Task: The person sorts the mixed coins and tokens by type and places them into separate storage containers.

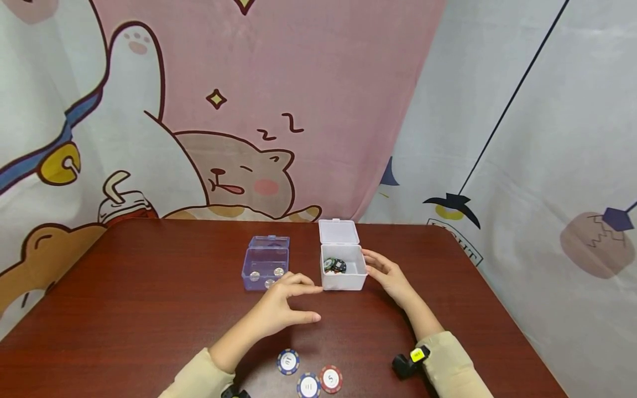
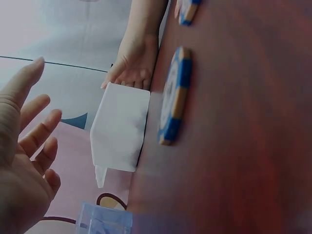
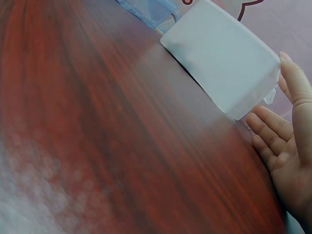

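A white plastic box [image 1: 343, 282] with its lid [image 1: 338, 232] raised stands on the table, several dark, green and other poker chips [image 1: 334, 265] inside on its left. Against its right side rests my right hand [image 1: 390, 279], thumb near the front corner and fingers extended; the right wrist view shows this hand [image 3: 287, 141] beside the box [image 3: 224, 58]. My left hand [image 1: 281, 304] hovers in front, thumb and fingers apart, holding nothing. Nearer me lie a blue chip [image 1: 288, 361], a second blue chip [image 1: 309, 385] and a red chip [image 1: 330, 379].
Left of the white box is a translucent blue box [image 1: 264, 260], lid up, holding silvery round pieces [image 1: 255, 276] that look like coins. Both boxes stand on a dark brown wooden table [image 1: 164, 287]. A printed cartoon curtain [image 1: 323, 110] hangs behind the table's far edge.
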Action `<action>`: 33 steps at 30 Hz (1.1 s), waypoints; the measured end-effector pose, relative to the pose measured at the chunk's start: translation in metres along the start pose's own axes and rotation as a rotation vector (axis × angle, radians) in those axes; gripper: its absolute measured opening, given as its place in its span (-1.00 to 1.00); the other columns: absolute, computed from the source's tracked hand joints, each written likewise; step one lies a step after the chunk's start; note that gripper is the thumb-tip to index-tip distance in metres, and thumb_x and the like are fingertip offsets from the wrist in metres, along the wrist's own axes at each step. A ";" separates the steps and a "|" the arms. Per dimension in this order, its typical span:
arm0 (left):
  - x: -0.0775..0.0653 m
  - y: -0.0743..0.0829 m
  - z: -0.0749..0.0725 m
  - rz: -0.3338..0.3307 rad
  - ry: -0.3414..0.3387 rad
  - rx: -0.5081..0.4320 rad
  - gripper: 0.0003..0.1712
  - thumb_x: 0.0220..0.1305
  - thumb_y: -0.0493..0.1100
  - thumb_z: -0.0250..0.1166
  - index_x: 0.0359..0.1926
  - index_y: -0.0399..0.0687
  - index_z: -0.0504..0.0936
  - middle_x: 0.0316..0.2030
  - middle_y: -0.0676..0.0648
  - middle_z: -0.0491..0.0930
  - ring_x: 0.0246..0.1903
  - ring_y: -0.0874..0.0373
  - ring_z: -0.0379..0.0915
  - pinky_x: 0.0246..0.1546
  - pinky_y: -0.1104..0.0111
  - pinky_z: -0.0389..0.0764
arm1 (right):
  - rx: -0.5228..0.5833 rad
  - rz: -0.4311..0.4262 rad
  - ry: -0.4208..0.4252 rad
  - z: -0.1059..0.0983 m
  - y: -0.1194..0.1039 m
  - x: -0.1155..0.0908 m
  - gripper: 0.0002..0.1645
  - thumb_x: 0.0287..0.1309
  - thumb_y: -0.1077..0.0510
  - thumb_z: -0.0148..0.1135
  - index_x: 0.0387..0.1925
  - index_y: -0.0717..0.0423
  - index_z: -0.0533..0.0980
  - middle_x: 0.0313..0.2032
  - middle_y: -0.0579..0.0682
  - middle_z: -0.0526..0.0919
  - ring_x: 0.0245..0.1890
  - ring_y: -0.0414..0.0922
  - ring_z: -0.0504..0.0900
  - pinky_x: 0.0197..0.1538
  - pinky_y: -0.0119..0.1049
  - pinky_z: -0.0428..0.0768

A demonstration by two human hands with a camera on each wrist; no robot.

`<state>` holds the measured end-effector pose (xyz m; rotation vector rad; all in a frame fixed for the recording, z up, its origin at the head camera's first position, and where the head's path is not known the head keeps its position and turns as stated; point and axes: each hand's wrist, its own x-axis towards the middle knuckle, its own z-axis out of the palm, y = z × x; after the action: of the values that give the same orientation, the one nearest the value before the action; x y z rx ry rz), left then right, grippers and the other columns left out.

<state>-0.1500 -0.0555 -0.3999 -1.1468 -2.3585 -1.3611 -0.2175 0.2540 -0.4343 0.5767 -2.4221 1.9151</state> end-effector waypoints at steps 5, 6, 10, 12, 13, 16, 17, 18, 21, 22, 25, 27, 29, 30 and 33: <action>-0.011 -0.004 -0.001 0.012 -0.030 -0.007 -0.47 -0.08 -0.04 0.55 0.00 0.01 0.70 -0.13 0.18 0.54 -0.09 0.22 0.35 -0.12 0.29 0.44 | -0.012 -0.011 0.012 -0.003 0.017 0.004 -0.44 0.31 0.30 0.11 0.32 0.28 0.29 0.17 0.36 0.43 0.14 0.23 0.43 0.00 -0.39 0.48; -0.013 -0.004 -0.002 0.012 -0.035 -0.011 -0.47 -0.08 -0.04 0.55 0.00 0.00 0.70 -0.13 0.18 0.54 -0.10 0.22 0.35 -0.13 0.30 0.44 | -0.015 -0.015 0.015 -0.003 0.019 0.004 -0.44 0.31 0.29 0.12 0.32 0.26 0.30 0.17 0.35 0.43 0.13 0.21 0.43 0.00 -0.39 0.48; -0.021 -0.006 -0.004 0.005 -0.061 -0.007 -0.46 -0.08 -0.02 0.54 -0.01 -0.02 0.70 -0.13 0.19 0.54 -0.11 0.23 0.35 -0.14 0.32 0.43 | -0.028 -0.023 0.022 -0.003 0.021 0.005 -0.44 0.32 0.24 0.13 0.32 0.24 0.30 0.17 0.34 0.44 0.13 0.17 0.45 0.02 -0.35 0.48; -0.024 -0.006 -0.005 0.002 -0.079 0.005 -0.46 -0.08 -0.01 0.54 -0.01 -0.05 0.70 -0.14 0.19 0.54 -0.12 0.24 0.36 -0.14 0.32 0.43 | -0.028 -0.017 0.023 -0.002 0.021 0.004 -0.44 0.32 0.23 0.13 0.32 0.23 0.31 0.17 0.33 0.44 0.13 0.17 0.45 0.02 -0.35 0.47; -0.026 -0.006 -0.006 -0.002 -0.089 0.010 -0.46 -0.08 -0.01 0.54 -0.01 -0.06 0.70 -0.14 0.19 0.54 -0.12 0.24 0.36 -0.13 0.31 0.43 | -0.030 -0.013 0.023 -0.003 0.020 0.004 -0.44 0.32 0.23 0.13 0.32 0.23 0.31 0.17 0.33 0.44 0.13 0.17 0.45 0.02 -0.36 0.47; -0.029 -0.006 -0.007 -0.011 -0.125 0.019 -0.45 -0.10 -0.04 0.56 -0.01 -0.08 0.70 -0.14 0.19 0.54 -0.12 0.25 0.36 -0.11 0.30 0.43 | -0.025 0.000 0.017 -0.003 0.019 0.004 -0.44 0.32 0.26 0.12 0.32 0.23 0.30 0.18 0.33 0.43 0.15 0.19 0.43 0.02 -0.38 0.47; -0.030 -0.007 -0.007 -0.011 -0.136 0.026 -0.45 -0.10 -0.05 0.56 -0.01 -0.07 0.70 -0.15 0.20 0.53 -0.12 0.25 0.36 -0.10 0.30 0.42 | -0.019 0.003 0.016 -0.003 0.018 0.004 -0.44 0.32 0.28 0.12 0.32 0.24 0.30 0.18 0.34 0.43 0.15 0.21 0.42 0.01 -0.39 0.47; -0.030 -0.007 -0.008 -0.013 -0.150 0.032 -0.45 -0.10 -0.05 0.56 -0.01 -0.07 0.70 -0.15 0.21 0.53 -0.11 0.26 0.35 -0.09 0.30 0.42 | -0.014 0.006 0.012 -0.003 0.016 0.004 -0.44 0.31 0.30 0.11 0.32 0.26 0.29 0.18 0.35 0.42 0.15 0.23 0.41 0.01 -0.39 0.47; -0.033 -0.007 -0.009 -0.007 -0.194 0.042 -0.44 -0.12 -0.05 0.57 -0.02 -0.06 0.70 -0.16 0.22 0.52 -0.13 0.28 0.33 -0.09 0.31 0.40 | -0.014 0.006 0.004 -0.002 0.006 0.002 -0.44 0.31 0.35 0.08 0.31 0.33 0.28 0.17 0.39 0.41 0.15 0.27 0.40 0.00 -0.40 0.47; -0.034 -0.008 -0.009 -0.003 -0.209 0.046 -0.44 -0.13 -0.05 0.57 -0.02 -0.05 0.70 -0.16 0.23 0.52 -0.13 0.28 0.33 -0.09 0.32 0.40 | -0.014 0.009 0.001 -0.001 0.002 0.001 -0.45 0.31 0.35 0.08 0.31 0.35 0.27 0.17 0.40 0.41 0.15 0.27 0.40 0.00 -0.40 0.47; -0.037 -0.008 -0.010 0.000 -0.254 0.031 -0.44 -0.13 -0.07 0.57 -0.02 -0.05 0.70 -0.16 0.22 0.53 -0.14 0.29 0.32 -0.11 0.35 0.40 | -0.027 0.016 0.000 0.002 -0.008 -0.001 -0.45 0.31 0.34 0.08 0.31 0.38 0.26 0.17 0.41 0.40 0.15 0.27 0.40 0.00 -0.40 0.47; -0.040 -0.009 -0.010 -0.011 -0.276 0.018 -0.45 -0.12 -0.08 0.56 -0.02 -0.06 0.70 -0.17 0.22 0.54 -0.14 0.30 0.32 -0.13 0.37 0.40 | -0.031 0.022 0.002 0.003 -0.011 -0.001 -0.44 0.31 0.33 0.08 0.31 0.37 0.26 0.17 0.41 0.40 0.15 0.26 0.40 0.00 -0.39 0.47; -0.043 -0.010 -0.010 -0.027 -0.292 0.006 -0.47 -0.10 -0.07 0.55 -0.02 -0.06 0.70 -0.17 0.21 0.54 -0.15 0.30 0.32 -0.14 0.38 0.41 | -0.034 0.022 0.006 0.004 -0.012 -0.002 -0.44 0.32 0.33 0.08 0.31 0.37 0.26 0.17 0.40 0.40 0.15 0.27 0.40 0.00 -0.39 0.47; -0.045 -0.010 -0.010 -0.034 -0.299 0.002 -0.47 -0.09 -0.06 0.55 -0.02 -0.07 0.70 -0.17 0.20 0.55 -0.15 0.31 0.32 -0.14 0.39 0.41 | -0.034 0.022 0.007 0.004 -0.012 -0.002 -0.44 0.32 0.33 0.08 0.31 0.37 0.26 0.17 0.40 0.40 0.15 0.27 0.39 0.00 -0.39 0.47; -0.049 -0.010 -0.009 -0.054 -0.311 0.003 -0.48 -0.10 -0.04 0.55 -0.03 -0.05 0.71 -0.18 0.20 0.55 -0.17 0.33 0.31 -0.15 0.40 0.40 | -0.032 0.023 0.006 0.002 -0.010 -0.002 -0.44 0.32 0.33 0.08 0.31 0.37 0.26 0.18 0.41 0.40 0.15 0.28 0.39 0.00 -0.39 0.47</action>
<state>-0.1254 -0.0919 -0.4263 -1.3932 -2.6172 -1.2734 -0.2120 0.2505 -0.4258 0.5434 -2.4622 1.8794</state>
